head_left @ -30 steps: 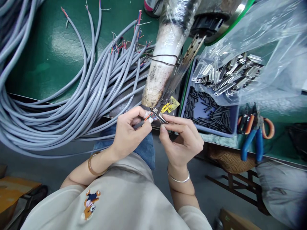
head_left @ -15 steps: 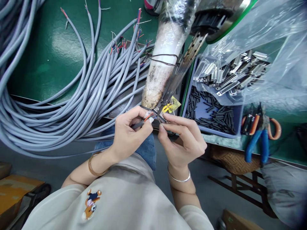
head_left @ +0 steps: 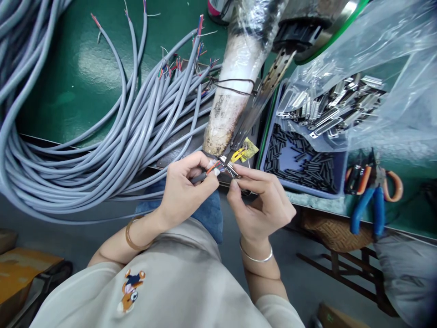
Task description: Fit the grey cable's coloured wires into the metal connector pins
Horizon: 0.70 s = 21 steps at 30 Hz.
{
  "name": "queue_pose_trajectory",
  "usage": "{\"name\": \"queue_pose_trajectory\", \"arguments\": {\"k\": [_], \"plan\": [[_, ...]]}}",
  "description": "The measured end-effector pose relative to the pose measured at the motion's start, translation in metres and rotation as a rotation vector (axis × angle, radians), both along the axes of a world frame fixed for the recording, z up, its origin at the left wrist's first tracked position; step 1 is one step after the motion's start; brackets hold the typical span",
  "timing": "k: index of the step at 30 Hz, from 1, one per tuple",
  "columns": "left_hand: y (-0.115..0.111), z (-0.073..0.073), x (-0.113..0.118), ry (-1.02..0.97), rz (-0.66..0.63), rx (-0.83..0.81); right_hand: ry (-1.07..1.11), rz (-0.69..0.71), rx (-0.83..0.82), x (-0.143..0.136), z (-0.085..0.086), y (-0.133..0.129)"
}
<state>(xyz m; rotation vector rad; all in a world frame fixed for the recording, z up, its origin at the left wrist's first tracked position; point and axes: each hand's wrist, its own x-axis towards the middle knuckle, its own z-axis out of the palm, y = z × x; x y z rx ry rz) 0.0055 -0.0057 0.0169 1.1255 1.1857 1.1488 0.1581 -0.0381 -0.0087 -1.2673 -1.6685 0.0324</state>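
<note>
My left hand (head_left: 182,189) pinches the stripped end of a grey cable (head_left: 199,176), whose coloured wires fan out at the fingertips. My right hand (head_left: 262,200) holds a small metal multi-pin connector (head_left: 229,170) against those wires, just below the tip of a stained white cone-shaped tool (head_left: 229,105) wrapped in plastic. Both hands meet at the front edge of the green bench (head_left: 78,77).
A thick bundle of grey cables (head_left: 102,136) loops across the bench on the left. A blue tray (head_left: 336,189) of black sleeves sits to the right, under a clear bag of metal connector shells (head_left: 334,105). Blue and orange pliers (head_left: 373,196) lie further right.
The view has shifted slightly. My hands keep the same grip on cable and connector, with only small finger movements.
</note>
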Motion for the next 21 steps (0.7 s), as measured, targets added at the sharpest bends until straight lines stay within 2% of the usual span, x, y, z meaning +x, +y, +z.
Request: {"name": "queue_pose_trajectory", "arguments": {"k": [10, 21], "plan": [[0.0005, 0.0064, -0.0022, -0.020, -0.022, 0.020, 0.033, 0.004, 0.005, -0.0024, 0.0074, -0.0016], [-0.0023, 0.0010, -0.0052, 0.001, -0.043, 0.006, 0.037, 0.026, -0.041, 0.0019, 0.0022, -0.0047]]}}
